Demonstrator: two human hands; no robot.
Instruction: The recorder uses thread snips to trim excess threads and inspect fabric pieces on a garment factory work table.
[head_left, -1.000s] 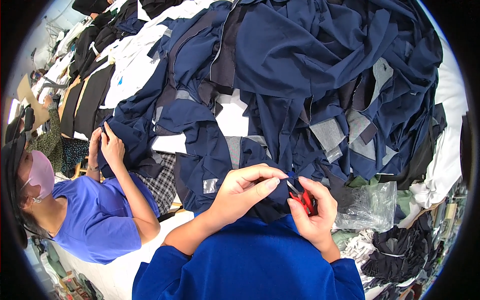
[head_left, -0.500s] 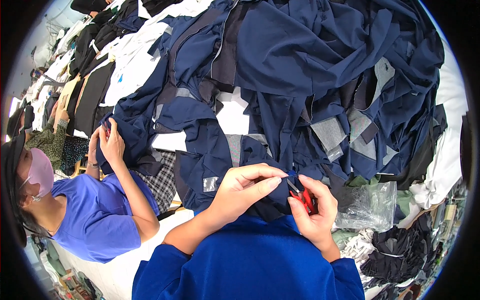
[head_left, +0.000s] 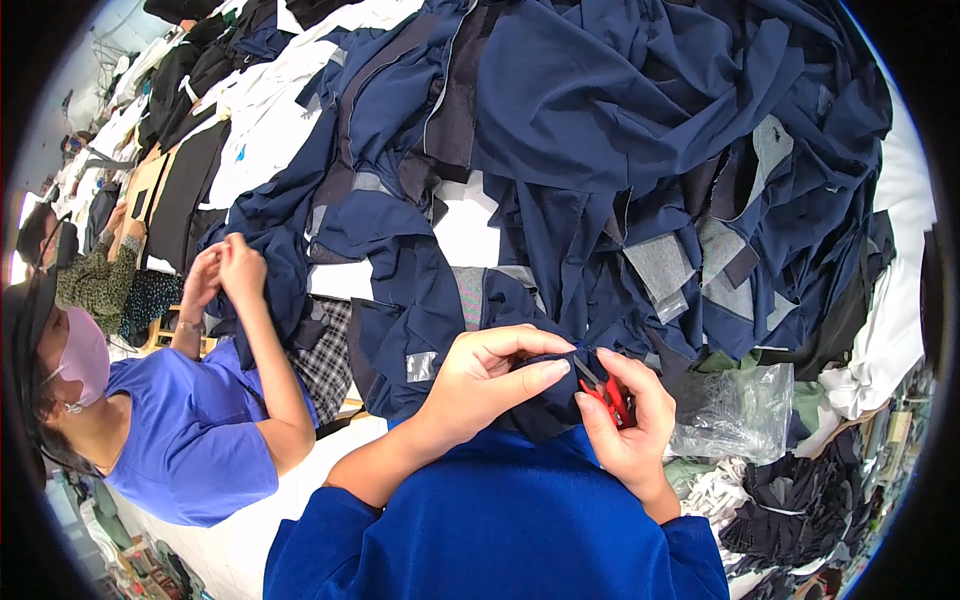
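Observation:
My left hand (head_left: pixel 487 378) pinches the edge of a navy garment (head_left: pixel 547 408) between thumb and forefinger. Close by on the right, my right hand (head_left: pixel 640 420) is wrapped round red-handled thread snips (head_left: pixel 616 404), and its fingertips meet the same cloth edge. The metal blades point up and left, beside the cloth between my hands. Part of the garment is hidden behind my left fingers. Beyond my hands spreads a large heap of navy cloth pieces (head_left: pixel 600 90) with dark and grey inner panels.
A clear plastic bag (head_left: pixel 740 412) lies right of my hand, above bundled black cloth strips (head_left: pixel 795 510). At left a co-worker in a purple shirt (head_left: pixel 200 430) handles navy cloth. Another person in a patterned sleeve (head_left: pixel 105 275) stands farther back. White cloth (head_left: pixel 270 120) lies at upper left.
My hands stay almost in place, while the cloth edge between them has shifted slightly. The co-worker's hands have come together higher up, and the red item in one no longer shows.

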